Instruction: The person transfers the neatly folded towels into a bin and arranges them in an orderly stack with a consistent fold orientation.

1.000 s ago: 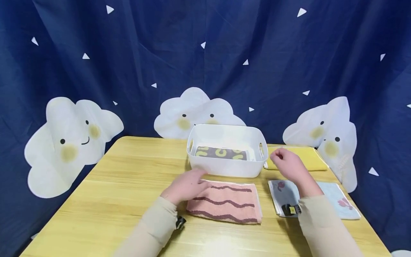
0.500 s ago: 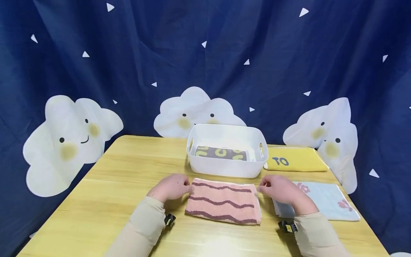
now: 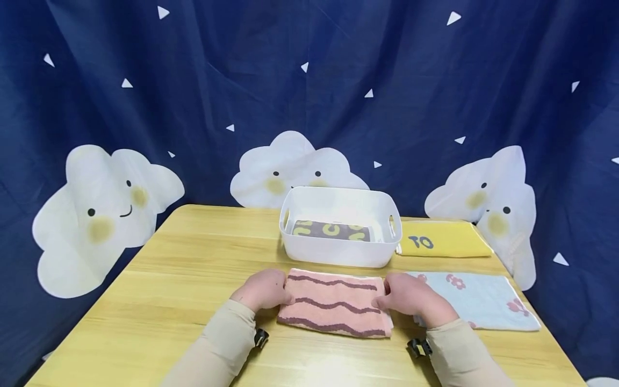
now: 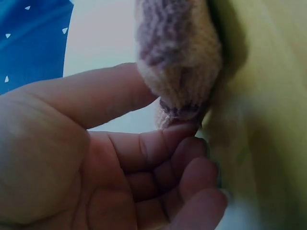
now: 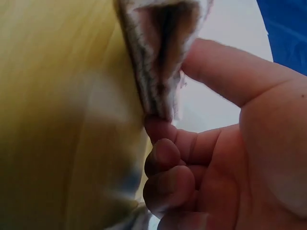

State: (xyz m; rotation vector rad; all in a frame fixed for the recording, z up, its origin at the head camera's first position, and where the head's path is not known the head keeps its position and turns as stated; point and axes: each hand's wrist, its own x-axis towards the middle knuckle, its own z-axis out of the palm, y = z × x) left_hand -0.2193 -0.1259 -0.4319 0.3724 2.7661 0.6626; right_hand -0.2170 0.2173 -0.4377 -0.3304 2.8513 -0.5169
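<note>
A folded pink towel (image 3: 333, 303) with dark wavy stripes lies flat in front of the white basket (image 3: 338, 252). My left hand (image 3: 265, 290) pinches its left end; the left wrist view shows the thumb on the towel's upper face (image 4: 182, 57) and the index finger at its lower edge. Opposite, my right hand (image 3: 408, 293) pinches the right end, where the stacked folds (image 5: 158, 72) sit between thumb and index fingertip in the right wrist view. The other fingers of both hands are curled close to the wooden tabletop.
Inside the basket lies a grey towel (image 3: 331, 230) with yellow shapes. A folded yellow towel (image 3: 445, 239) stands to the basket's right. Nearer, a light blue towel (image 3: 483, 301) with pink flowers lies partly behind my right hand. A blue cloud-print curtain (image 3: 309, 97) hangs behind the table (image 3: 193, 252).
My right hand has come left from over the blue and yellow towels to the pink towel's right end. My left hand has moved off its top left corner and now grips its left end.
</note>
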